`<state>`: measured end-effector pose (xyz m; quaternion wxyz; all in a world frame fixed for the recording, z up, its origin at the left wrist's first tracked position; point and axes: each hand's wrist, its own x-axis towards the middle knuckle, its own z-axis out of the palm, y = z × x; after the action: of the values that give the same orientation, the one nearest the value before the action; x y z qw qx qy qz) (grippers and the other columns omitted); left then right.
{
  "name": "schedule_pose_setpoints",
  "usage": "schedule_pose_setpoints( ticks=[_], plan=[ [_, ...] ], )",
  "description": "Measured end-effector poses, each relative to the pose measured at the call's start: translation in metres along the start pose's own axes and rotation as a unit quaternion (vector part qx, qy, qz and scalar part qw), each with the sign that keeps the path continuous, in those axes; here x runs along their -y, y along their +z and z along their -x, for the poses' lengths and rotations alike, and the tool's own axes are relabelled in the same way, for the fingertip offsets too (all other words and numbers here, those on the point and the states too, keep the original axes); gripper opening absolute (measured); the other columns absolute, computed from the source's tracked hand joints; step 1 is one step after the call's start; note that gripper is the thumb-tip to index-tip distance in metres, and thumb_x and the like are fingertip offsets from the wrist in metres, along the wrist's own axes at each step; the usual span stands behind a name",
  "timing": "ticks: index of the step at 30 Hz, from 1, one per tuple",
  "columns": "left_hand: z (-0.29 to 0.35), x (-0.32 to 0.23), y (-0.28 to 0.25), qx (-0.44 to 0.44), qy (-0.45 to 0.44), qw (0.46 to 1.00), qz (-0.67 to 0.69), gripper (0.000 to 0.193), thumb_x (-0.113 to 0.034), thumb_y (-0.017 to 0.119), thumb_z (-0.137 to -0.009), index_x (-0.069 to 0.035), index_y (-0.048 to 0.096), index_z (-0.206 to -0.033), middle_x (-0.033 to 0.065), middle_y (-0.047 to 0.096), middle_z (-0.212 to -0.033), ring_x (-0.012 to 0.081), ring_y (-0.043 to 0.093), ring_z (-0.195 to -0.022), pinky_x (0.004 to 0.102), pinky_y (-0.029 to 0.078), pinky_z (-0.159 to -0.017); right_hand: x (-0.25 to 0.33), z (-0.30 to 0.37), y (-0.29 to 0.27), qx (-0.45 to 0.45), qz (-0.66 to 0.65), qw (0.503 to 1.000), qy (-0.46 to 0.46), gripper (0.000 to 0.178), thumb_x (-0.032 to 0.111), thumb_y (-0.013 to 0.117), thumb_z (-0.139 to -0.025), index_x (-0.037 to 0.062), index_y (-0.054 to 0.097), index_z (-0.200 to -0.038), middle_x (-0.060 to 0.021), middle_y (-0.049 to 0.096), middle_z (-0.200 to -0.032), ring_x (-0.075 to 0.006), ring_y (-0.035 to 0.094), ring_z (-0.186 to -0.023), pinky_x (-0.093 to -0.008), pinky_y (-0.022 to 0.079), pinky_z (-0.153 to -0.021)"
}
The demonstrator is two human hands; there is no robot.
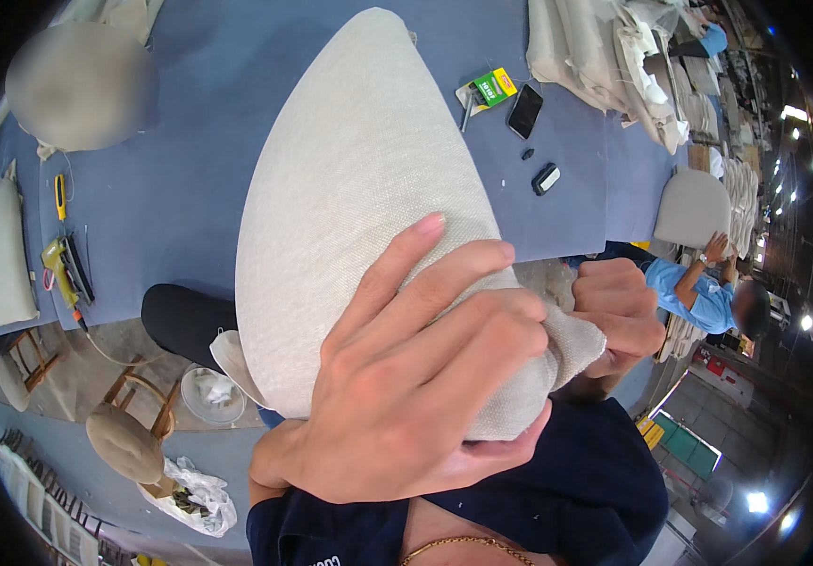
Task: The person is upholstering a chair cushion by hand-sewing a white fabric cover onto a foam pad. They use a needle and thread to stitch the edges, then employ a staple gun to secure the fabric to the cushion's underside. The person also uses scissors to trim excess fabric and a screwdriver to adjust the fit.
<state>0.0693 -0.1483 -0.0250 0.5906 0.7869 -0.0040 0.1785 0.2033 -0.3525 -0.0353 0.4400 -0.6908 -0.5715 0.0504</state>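
Note:
A large cushion (359,151) in light beige woven fabric stands tilted in front of me, its narrow tip pointing away across the table. My left hand (416,377) is closed over its near right end, with the fingers spread across the fabric and the thumb underneath. Beyond that end, my right hand (614,307) is curled into a fist at a bunched fabric edge (574,351). The fingertips of the right hand are hidden, but the cloth runs taut and folded into its grip.
On the blue-grey table (199,160) lie a phone (525,112), a green-and-yellow packet (488,91), a small black case (546,178), a yellow cutter (59,197) and a staple gun (65,269) with a hose. A padded stool (125,441) stands at lower left. Another person (685,292) works at right.

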Motion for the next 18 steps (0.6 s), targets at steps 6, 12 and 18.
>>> schedule_pose_setpoints(
  ticks=[6,12,18],
  plan=[
    [0.001,0.003,-0.006,-0.004,0.015,1.000,-0.012,0.044,-0.014,0.088,-0.054,-0.013,0.062,-0.090,0.0040,0.075,-0.100,0.0335,0.067,-0.112,0.0544,0.038,-0.110,-0.007,-0.005,0.021,-0.043,-0.054,0.997,-0.019,0.021,0.018,0.079,-0.068,0.0008,0.068,-0.069,-0.0003,0.043,-0.053,-0.0146,0.038,-0.041,-0.0317,0.023,-0.044],
    [0.002,0.008,-0.039,-0.092,0.073,0.989,-0.087,0.049,-0.015,0.085,-0.054,-0.007,0.063,-0.098,0.0106,0.074,-0.103,0.0350,0.067,-0.111,0.0517,0.044,-0.105,-0.023,-0.013,0.015,-0.054,-0.038,0.998,-0.021,0.029,0.020,0.071,-0.092,-0.0006,0.068,-0.071,-0.0024,0.053,-0.056,-0.0149,0.044,-0.043,-0.0297,0.030,-0.044],
    [0.023,0.029,-0.093,-0.252,0.076,0.958,-0.114,0.074,-0.023,0.084,-0.068,0.003,0.054,-0.130,0.0202,0.067,-0.122,0.0309,0.065,-0.113,0.0408,0.048,-0.101,-0.042,-0.029,0.065,-0.175,-0.108,0.964,0.169,0.023,0.016,0.069,-0.094,-0.0026,0.069,-0.080,-0.0010,0.063,-0.067,-0.0057,0.048,-0.052,-0.0240,0.037,-0.050]
  ],
)
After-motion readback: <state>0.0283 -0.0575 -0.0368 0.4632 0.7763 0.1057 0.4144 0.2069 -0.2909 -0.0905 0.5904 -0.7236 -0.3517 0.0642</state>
